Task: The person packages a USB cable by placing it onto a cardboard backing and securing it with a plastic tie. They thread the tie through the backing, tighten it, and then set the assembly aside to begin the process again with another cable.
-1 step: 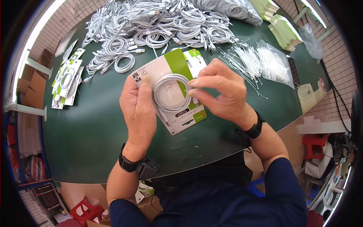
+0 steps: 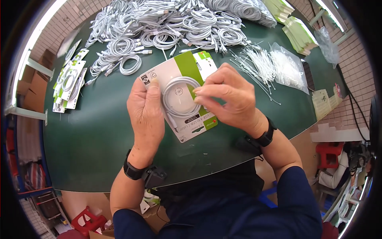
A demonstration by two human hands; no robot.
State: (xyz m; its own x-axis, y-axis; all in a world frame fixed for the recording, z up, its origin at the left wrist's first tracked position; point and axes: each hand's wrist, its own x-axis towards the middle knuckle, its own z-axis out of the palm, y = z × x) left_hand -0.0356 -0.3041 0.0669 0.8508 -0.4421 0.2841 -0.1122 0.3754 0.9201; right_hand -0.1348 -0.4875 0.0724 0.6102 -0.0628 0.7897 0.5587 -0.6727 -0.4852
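My left hand is closed on the left edge of a green and pale grey cardboard backing card, thumb on the front. A coiled white USB cable lies against the card, one connector near its lower edge. My right hand has thumb and fingertips pinched together at the coil's right side. Whatever sits between those fingertips is too small to make out. Partly behind the card's top right lies another green and white card.
Coiled cables pile up along the far side of the green table. Carded cables are stacked at left. White cable ties and a clear bag of them lie right of centre. Card stacks stand far right.
My right fingertips have shifted slightly left, further over the coil's edge. My left hand keeps its hold on the card.
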